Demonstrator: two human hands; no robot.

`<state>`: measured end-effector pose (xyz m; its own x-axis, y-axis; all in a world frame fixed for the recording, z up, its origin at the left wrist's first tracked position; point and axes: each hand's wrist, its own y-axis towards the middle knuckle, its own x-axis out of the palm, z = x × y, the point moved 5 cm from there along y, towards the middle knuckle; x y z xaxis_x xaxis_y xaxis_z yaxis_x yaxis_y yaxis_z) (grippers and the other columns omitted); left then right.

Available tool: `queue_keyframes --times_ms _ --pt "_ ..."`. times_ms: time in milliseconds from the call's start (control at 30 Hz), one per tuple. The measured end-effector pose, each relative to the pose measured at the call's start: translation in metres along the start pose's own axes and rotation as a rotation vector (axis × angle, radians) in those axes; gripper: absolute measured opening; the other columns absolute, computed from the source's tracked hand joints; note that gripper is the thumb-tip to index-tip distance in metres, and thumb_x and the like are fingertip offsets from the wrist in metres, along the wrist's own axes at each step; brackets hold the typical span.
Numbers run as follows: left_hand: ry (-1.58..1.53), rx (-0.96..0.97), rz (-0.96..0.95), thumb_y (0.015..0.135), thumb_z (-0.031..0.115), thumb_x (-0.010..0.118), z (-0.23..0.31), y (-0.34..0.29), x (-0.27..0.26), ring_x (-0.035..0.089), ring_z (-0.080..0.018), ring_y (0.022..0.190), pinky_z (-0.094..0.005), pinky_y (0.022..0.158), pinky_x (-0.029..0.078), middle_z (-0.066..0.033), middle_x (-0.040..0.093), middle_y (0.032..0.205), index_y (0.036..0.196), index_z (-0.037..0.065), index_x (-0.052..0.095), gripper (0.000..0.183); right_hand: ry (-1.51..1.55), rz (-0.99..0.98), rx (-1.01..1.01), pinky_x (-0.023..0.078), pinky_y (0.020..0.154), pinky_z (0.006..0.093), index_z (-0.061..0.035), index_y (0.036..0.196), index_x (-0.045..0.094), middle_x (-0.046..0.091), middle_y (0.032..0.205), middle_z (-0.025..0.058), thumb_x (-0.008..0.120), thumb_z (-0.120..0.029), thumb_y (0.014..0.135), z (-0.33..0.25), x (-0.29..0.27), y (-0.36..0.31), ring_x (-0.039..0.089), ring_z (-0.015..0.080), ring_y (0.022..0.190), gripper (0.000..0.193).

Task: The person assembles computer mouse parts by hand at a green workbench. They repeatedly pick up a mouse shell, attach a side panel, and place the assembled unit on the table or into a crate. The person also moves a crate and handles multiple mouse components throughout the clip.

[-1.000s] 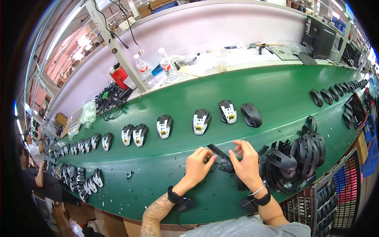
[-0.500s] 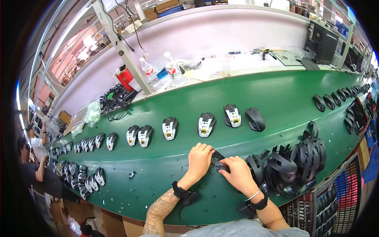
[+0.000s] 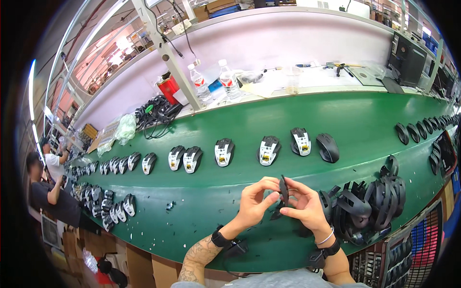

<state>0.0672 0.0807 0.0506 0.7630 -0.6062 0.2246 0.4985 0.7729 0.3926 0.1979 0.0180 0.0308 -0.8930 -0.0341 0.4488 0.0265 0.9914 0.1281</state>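
A thin, curved black plastic mouse shell piece (image 3: 284, 188) is held up on edge between my two hands. My left hand (image 3: 256, 203) pinches it from the left, fingers bent and thumb against it. My right hand (image 3: 307, 205) grips its right side between thumb and fingers. Another dark part shows just below the thumbs; whether it joins the held piece I cannot tell. Right beside my right hand lies a heap of curved black mouse shells (image 3: 370, 206). Beyond my hands stands a half-open mouse (image 3: 269, 150) with a white inner body.
A row of similar mice (image 3: 224, 152) runs leftward along the green bench (image 3: 192, 211), with a fully black mouse (image 3: 328, 148) at its right end. Black shells (image 3: 413, 132) line the far right. Two water bottles (image 3: 229, 82) stand behind. Co-workers (image 3: 53, 199) are at left.
My hands have turned the black piece from lying low near the bench to standing on edge, raised between my fingers. The whole view has shifted, so the bench things appear farther right.
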Motion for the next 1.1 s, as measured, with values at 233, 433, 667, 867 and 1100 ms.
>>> queue_keyframes --times_ms 233,433,667,867,1100 --pt "0.058 -0.167 0.015 0.093 0.014 0.057 -0.016 0.010 -0.002 0.053 -0.0094 0.086 -0.0249 0.077 0.043 -0.0061 0.060 0.090 0.083 -0.002 0.061 0.019 -0.402 0.251 -0.223 0.051 0.092 0.0346 0.0016 0.122 0.052 0.054 0.114 0.0094 0.077 0.007 0.065 0.001 -0.004 -0.003 0.057 0.0181 0.104 0.062" --pt "0.088 -0.356 -0.202 0.094 0.020 0.055 -0.044 0.048 0.001 0.054 -0.0093 0.085 -0.0254 0.080 0.043 -0.0035 0.061 0.080 0.080 0.000 0.062 0.026 -0.495 0.360 -0.422 0.051 0.091 0.0357 0.0015 0.119 0.053 0.055 0.113 0.0122 0.076 0.005 0.066 -0.005 -0.015 -0.007 0.058 0.0201 0.104 0.057" --pt "1.097 -0.098 -0.016 0.087 0.048 0.058 -0.105 0.162 0.019 0.056 -0.0262 0.107 -0.0370 0.095 0.042 -0.0200 0.060 0.114 0.109 -0.005 0.059 0.058 -1.100 0.511 -0.596 0.051 0.086 0.0350 -0.0011 0.113 0.060 0.059 0.115 0.0201 0.076 -0.003 0.069 -0.033 -0.003 -0.013 0.062 0.0310 0.101 0.048" --pt "1.458 -0.352 -0.069 0.076 0.066 0.057 -0.191 0.183 0.022 0.027 -0.0360 0.137 -0.0499 0.111 0.018 -0.0236 0.043 0.137 0.123 -0.010 0.051 0.090 -1.038 0.400 -0.580 0.052 0.084 0.0360 -0.0069 0.109 0.065 0.059 0.115 0.0179 0.077 -0.003 0.068 -0.024 0.004 -0.013 0.063 0.0311 0.099 0.043" --pt "1.577 -0.505 -0.011 0.069 0.070 0.060 -0.126 0.125 -0.041 0.021 -0.0400 0.138 -0.0660 0.107 0.006 -0.0225 0.040 0.140 0.131 -0.003 0.045 0.097 -0.974 0.344 -0.531 0.049 0.091 0.0378 -0.0115 0.116 0.064 0.055 0.122 0.0185 0.072 -0.004 0.072 -0.011 0.002 -0.012 0.057 0.0329 0.107 0.045"
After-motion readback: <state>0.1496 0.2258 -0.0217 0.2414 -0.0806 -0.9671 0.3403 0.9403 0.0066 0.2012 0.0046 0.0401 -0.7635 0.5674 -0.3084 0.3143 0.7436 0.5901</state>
